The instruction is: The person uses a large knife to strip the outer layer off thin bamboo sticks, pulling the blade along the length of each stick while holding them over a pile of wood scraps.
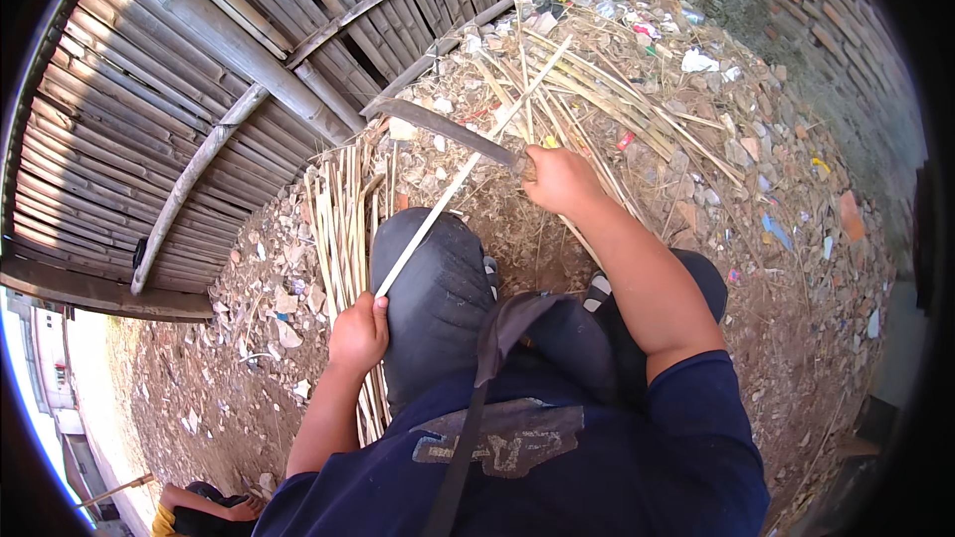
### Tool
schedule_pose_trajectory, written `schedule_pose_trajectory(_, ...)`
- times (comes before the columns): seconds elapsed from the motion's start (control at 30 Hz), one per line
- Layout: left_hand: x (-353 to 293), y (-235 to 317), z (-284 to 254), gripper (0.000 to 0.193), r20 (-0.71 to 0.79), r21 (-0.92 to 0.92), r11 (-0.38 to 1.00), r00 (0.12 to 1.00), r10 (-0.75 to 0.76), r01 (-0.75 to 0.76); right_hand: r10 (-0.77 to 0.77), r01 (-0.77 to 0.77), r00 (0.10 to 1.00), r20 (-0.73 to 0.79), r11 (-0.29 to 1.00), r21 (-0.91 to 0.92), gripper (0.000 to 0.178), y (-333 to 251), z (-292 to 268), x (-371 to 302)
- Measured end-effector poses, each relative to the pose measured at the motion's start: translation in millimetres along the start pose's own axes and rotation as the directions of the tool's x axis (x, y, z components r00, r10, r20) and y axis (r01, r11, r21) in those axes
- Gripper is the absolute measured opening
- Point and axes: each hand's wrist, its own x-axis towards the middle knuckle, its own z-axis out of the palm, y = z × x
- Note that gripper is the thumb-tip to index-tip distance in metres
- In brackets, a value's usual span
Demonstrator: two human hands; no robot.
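Note:
My right hand (pixel 562 179) is closed round the handle of a machete (pixel 438 125), whose dark, curved blade points left. A long pale bamboo strip (pixel 430 223) slants from my left hand (pixel 359 334) up past the blade toward the far side. My left fingers are wrapped round its near end, beside my knee. Blade and strip cross just left of my right hand; whether they touch I cannot tell. A bundle of bamboo strips (pixel 340 229) lies on the ground along my left leg. More strips (pixel 607 89) are strewn beyond my right hand.
A bamboo slat wall (pixel 179 70) with thick poles stands at the left. To the right rises a brick wall (pixel 826 20). Stones and litter (pixel 597 0) cover the dirt ground (pixel 776 318). Another person's arm (pixel 209 503) shows at the lower left.

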Motion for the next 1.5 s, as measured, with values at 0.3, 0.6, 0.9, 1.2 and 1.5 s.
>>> schedule_pose_trajectory(0.3, -4.5, -8.6, -0.9, 0.035, -0.025, 0.035, 0.999, 0.999, 0.039, -0.038, -0.011, -0.004, 0.975, 0.220, 0.998, 0.068, 0.034, 13.1, -6.4, 5.9)
schedule_pose_trajectory(0.6, -13.7, -8.5, -17.3, 0.042, 0.058, 0.004, 0.998, 0.996, 0.067, -0.067, -0.035, 0.028, 0.977, 0.208, 0.999, 0.036, 0.037, 6.1, -22.8, -4.6)
schedule_pose_trajectory(0.9, -10.0, -28.4, 9.0, 0.042, 0.039, -0.266, 0.962, 0.997, 0.070, -0.057, -0.137, -0.090, 0.913, 0.385, 0.851, 0.517, 0.037, 32.4, 12.1, 13.4)
schedule_pose_trajectory(1.2, -12.8, -13.7, -6.4, 0.038, 0.073, -0.065, 0.997, 0.996, 0.045, -0.040, -0.286, 0.301, 0.943, 0.171, 0.951, -0.066, 0.034, -5.0, -8.9, -9.7)
schedule_pose_trajectory(1.5, -5.4, -14.2, -0.5, 0.034, 0.083, -0.045, 0.996, 0.993, 0.083, -0.080, -0.014, 0.004, 0.990, 0.137, 0.998, 0.070, 0.038, 16.4, -0.5, 1.6)
